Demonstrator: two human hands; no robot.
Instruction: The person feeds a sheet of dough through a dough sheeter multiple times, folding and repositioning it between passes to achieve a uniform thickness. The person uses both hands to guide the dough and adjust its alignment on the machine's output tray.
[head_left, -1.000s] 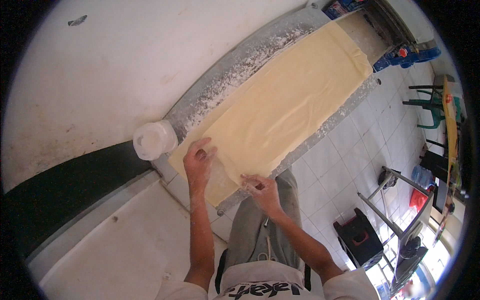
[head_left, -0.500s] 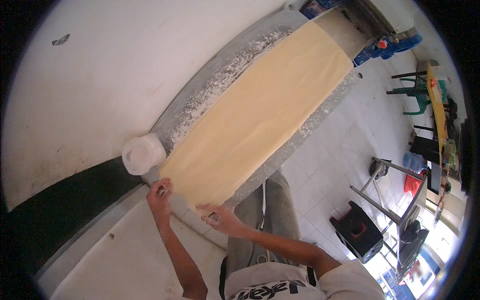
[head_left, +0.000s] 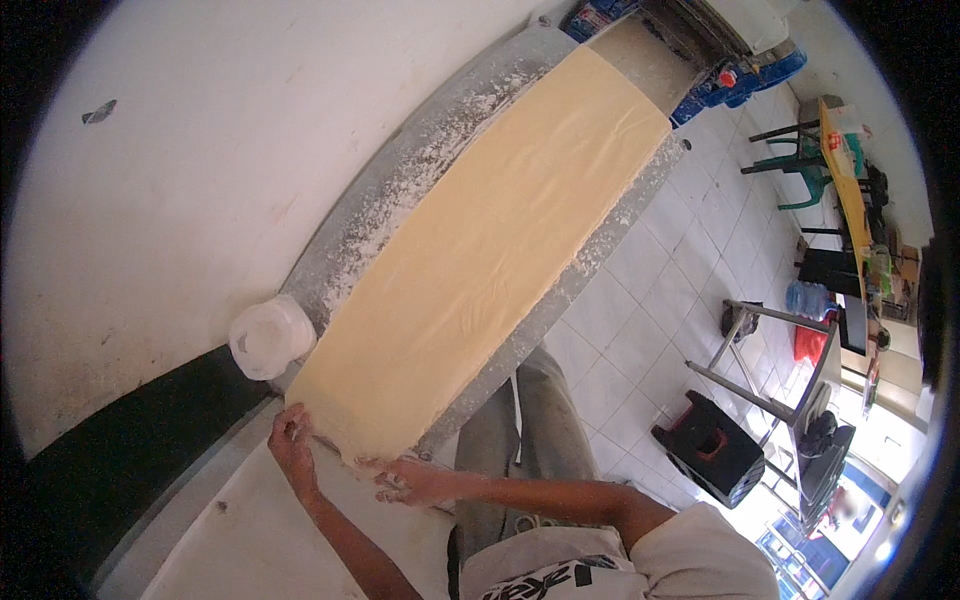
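Stretching diagonally across the shot, a long pale-yellow dough sheet [head_left: 490, 250] is laid out on the floured conveyor table [head_left: 400, 190], running from the sheeter machine [head_left: 700, 30] at the top right down to the near end by the person. Compared with a second ago, way more of the sheet is seen out on the belt, and its near end has been brought further down toward the lower left, past the white tub [head_left: 268, 337] that sits just beside its left edge. Both hands were further up on the dough earlier; now they're found right at the very end of it. The near left corner is pinched by the left hand [head_left: 292, 440], fingers closed on the edge. The right hand [head_left: 408, 482] is pressed against the near right corner, fingers curled at the edge, though a proper grip can't be told for sure.
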